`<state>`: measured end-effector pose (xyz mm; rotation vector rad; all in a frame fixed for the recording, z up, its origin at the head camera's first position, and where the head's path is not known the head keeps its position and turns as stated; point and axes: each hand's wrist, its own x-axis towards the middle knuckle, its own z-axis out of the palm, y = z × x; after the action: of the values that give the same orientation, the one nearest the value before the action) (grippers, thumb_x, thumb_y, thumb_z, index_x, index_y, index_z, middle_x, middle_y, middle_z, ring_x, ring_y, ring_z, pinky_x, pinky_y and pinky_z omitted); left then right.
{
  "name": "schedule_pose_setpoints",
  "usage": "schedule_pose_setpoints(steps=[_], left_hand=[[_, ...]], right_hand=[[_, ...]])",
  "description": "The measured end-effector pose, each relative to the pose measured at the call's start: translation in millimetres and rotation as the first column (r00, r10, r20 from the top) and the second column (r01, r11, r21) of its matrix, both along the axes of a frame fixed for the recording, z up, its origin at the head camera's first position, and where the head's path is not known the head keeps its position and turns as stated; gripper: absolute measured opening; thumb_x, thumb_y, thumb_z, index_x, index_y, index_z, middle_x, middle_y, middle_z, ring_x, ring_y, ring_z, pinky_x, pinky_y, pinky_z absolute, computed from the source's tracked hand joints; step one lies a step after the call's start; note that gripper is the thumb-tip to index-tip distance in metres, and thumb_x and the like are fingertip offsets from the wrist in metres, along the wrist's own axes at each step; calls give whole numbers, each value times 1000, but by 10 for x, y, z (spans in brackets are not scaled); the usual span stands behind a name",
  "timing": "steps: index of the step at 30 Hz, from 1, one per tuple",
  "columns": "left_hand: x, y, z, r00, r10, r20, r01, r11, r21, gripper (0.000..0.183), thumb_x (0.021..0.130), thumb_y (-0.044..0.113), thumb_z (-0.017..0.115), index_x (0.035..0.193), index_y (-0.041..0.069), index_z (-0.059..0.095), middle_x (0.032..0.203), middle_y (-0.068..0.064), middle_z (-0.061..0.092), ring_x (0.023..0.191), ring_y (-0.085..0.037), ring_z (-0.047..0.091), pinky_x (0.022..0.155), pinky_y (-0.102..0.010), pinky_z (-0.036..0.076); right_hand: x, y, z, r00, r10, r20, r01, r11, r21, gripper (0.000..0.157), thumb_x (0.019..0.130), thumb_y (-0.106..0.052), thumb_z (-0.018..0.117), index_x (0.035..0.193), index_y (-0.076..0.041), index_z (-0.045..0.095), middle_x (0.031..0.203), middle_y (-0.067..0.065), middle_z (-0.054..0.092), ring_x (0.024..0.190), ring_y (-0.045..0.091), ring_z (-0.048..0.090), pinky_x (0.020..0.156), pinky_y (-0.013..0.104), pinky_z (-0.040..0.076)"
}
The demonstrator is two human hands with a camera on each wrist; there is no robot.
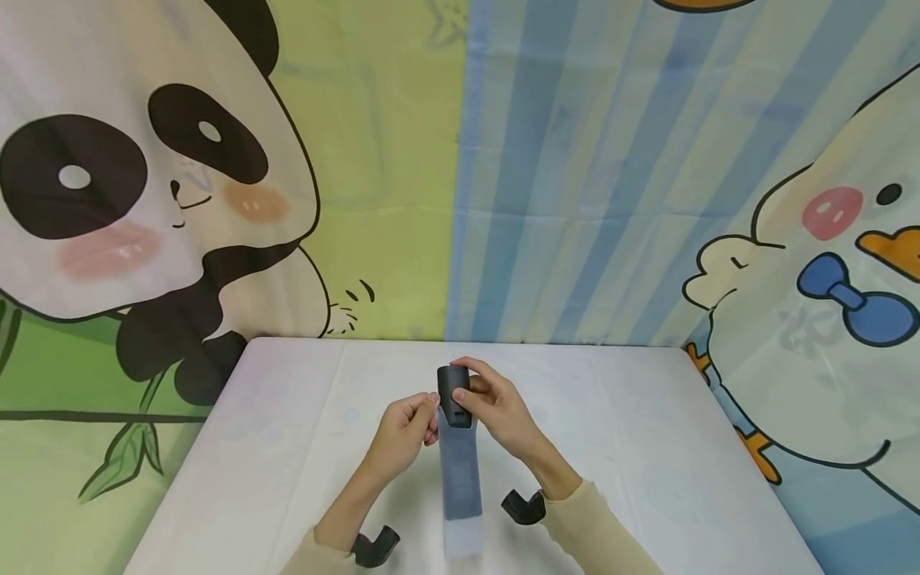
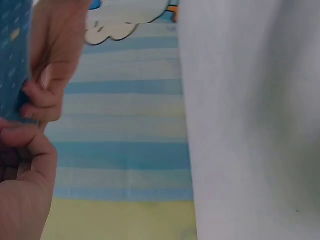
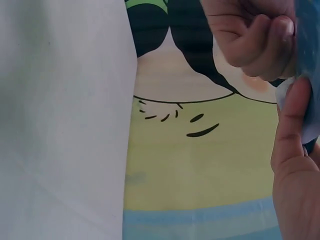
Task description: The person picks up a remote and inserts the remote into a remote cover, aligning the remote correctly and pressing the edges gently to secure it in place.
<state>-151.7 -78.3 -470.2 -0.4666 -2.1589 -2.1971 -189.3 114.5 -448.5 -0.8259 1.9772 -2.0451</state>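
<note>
Above the white table, my right hand (image 1: 506, 411) grips a small black device (image 1: 451, 391) with rounded edges; its exact kind is unclear. Below the device hangs a long, narrow blue-grey plastic sleeve (image 1: 460, 471) with a paler lower end, and the device's bottom overlaps the sleeve's top. My left hand (image 1: 404, 431) pinches the sleeve's upper left edge, its other fingers curled. In the left wrist view the sleeve (image 2: 14, 60) appears blue with small light marks, cut off by the frame. The right wrist view shows the sleeve (image 3: 309, 45) only at its right edge.
The white-covered table (image 1: 589, 431) lies under both hands. A cartoon-printed curtain (image 1: 388, 200) hangs directly behind its far edge. Black curved mounts (image 1: 377, 549) stick out at both wrists, near the beige sleeve cuffs.
</note>
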Motion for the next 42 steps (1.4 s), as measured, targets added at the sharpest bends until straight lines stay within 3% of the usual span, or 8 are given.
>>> schedule_pose_setpoints(steps=[3, 7, 11, 18, 22, 26, 31, 42], left_hand=[[24, -26, -65, 1000, -15, -22, 12, 992, -125, 39, 107, 31, 50, 76, 8, 57, 64, -2, 52, 57, -16, 52, 52, -26, 45], [29, -75, -111, 1000, -15, 1, 14, 973, -229, 28, 105, 39, 52, 120, 16, 58, 74, 1, 64, 63, -20, 62, 60, -32, 54], [-2, -83, -102, 999, -37, 32, 42, 980, -192, 65, 99, 39, 63, 154, 31, 28, 74, -2, 67, 65, -23, 67, 65, -39, 57], [-37, -155, -63, 999, -20, 36, 23, 995, -97, 73, 95, 31, 72, 154, 40, 31, 63, -5, 59, 60, -25, 64, 66, -41, 58], [-47, -175, -39, 999, -40, 28, 42, 997, -60, 73, 95, 26, 72, 154, 39, 31, 58, -7, 50, 55, -26, 61, 64, -40, 57], [-49, -158, -14, 990, -132, 59, 134, 991, -31, 69, 98, 23, 68, 155, 36, 30, 65, -9, 61, 59, -23, 63, 62, -37, 56], [-45, -143, 21, 971, -220, 92, 222, 975, -19, 69, 101, 22, 63, 157, 33, 26, 65, -7, 57, 51, -15, 51, 52, -29, 49], [-39, -88, 17, 973, -200, 111, 208, 976, -67, 72, 100, 29, 66, 157, 35, 23, 62, -6, 55, 50, -16, 48, 49, -28, 45]], right_hand=[[37, 15, 0, 999, -40, -30, 40, 999, 17, 45, 102, -11, 61, 145, -9, 47, 118, 22, 63, 100, 31, 68, 77, 38, 57], [63, -14, -26, 996, -69, -63, 71, 997, 24, 45, 102, -11, 59, 146, -13, 48, 121, 21, 57, 102, 31, 68, 76, 37, 57], [77, -32, -60, 998, -56, -32, 58, 997, 54, 42, 109, -22, 44, 151, -15, 43, 131, 21, 53, 108, 32, 64, 84, 37, 56], [109, 64, -159, 997, -73, 6, 72, 988, 140, 27, 109, -22, 45, 122, 0, 55, 101, 22, 58, 77, 33, 59, 61, 37, 56], [142, 94, -231, 993, 104, -49, -93, 976, 199, 24, 109, -11, 44, 89, 0, 52, 69, 22, 51, 58, 27, 52, 52, 32, 50], [172, 69, -273, 973, 193, -124, -186, 980, 68, 26, 107, -4, 43, 82, -1, 50, 60, 16, 40, 50, 25, 41, 48, 31, 43], [209, 19, -285, 986, 126, -110, -139, 983, -122, 33, 105, 0, 46, 73, 0, 48, 58, 11, 33, 48, 28, 31, 43, 34, 34], [192, -44, -213, 996, -88, 0, 86, 976, -199, 40, 104, -11, 54, 68, 3, 45, 57, 11, 36, 46, 28, 29, 42, 27, 34]])
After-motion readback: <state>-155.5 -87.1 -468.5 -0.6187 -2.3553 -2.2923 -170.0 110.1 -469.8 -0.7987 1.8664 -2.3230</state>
